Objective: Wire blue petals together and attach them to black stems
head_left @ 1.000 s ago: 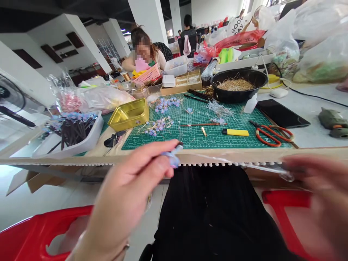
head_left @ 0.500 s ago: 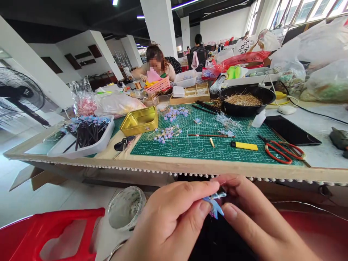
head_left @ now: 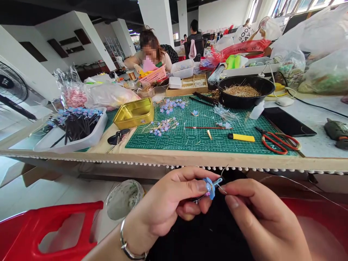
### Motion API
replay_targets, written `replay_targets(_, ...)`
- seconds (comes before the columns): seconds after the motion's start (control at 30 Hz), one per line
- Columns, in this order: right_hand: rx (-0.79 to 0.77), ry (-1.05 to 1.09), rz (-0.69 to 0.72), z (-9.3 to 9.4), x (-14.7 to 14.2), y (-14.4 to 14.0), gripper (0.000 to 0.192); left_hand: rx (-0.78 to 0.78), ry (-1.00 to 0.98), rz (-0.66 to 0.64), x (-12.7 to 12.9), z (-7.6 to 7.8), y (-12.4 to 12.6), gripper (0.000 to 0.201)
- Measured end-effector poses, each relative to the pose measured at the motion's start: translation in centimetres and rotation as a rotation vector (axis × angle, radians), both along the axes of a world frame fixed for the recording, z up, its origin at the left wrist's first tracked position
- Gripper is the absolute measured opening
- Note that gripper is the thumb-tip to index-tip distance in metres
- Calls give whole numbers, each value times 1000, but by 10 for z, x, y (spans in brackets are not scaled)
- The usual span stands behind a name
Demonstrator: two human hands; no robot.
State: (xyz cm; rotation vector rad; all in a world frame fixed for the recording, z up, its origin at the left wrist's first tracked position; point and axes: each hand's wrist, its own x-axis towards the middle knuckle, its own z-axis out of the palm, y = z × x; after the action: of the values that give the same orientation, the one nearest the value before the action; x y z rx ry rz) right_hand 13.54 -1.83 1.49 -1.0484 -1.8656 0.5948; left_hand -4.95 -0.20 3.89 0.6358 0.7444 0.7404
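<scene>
My left hand (head_left: 168, 203) pinches a small blue flower (head_left: 209, 186) between thumb and forefinger, below the table's front edge and over my dark lap. My right hand (head_left: 258, 217) sits just right of the flower, its fingertips closed on a thin wire (head_left: 299, 184) that runs off to the right. A bracelet circles my left wrist.
On the table lie a green cutting mat (head_left: 201, 134), red scissors (head_left: 280, 141), a yellow cutter (head_left: 241, 137), a gold tin (head_left: 133, 114), a black bowl of straw (head_left: 244, 90), a white tray of flower stems (head_left: 73, 130) and a black tablet (head_left: 288, 122). Red stools (head_left: 49, 232) flank my lap. A person works at the far end.
My hands came together from apart: the right one moved in from the right to the flower. Since half a second ago the flower turned in my left fingers and the wire shows more.
</scene>
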Motion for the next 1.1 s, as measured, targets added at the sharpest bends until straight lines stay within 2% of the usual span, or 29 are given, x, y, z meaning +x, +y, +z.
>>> replay_targets(0.2,5,108,3,1,3,3,21,-82,-61,-67,-1,-2,2,13)
replay_targets(0.3,16,85,15,1,5,2,22,-86,-45,-102,2,-2,2,8)
replay_targets(0.5,42,31,61,6,6,-1,18,-47,21,-80,5,2,-2,10)
replay_targets(0.67,-131,130,64,9,11,-1,21,-60,1,-109,3,2,-3,9)
replay_targets(0.8,-363,292,144,-10,17,2,14,-85,-7,-141,2,1,-5,10)
replay_targets(0.9,-467,272,314,-27,19,18,17,-91,58,-125,5,3,-11,12)
replay_targets(0.97,-481,188,466,-26,17,36,22,-51,146,-125,8,8,-20,13)
replay_targets(1.03,-408,84,552,-10,16,55,21,73,295,-172,12,15,-29,14)
replay_targets(1.1,-144,-86,516,17,17,63,24,313,515,-269,17,22,-38,16)
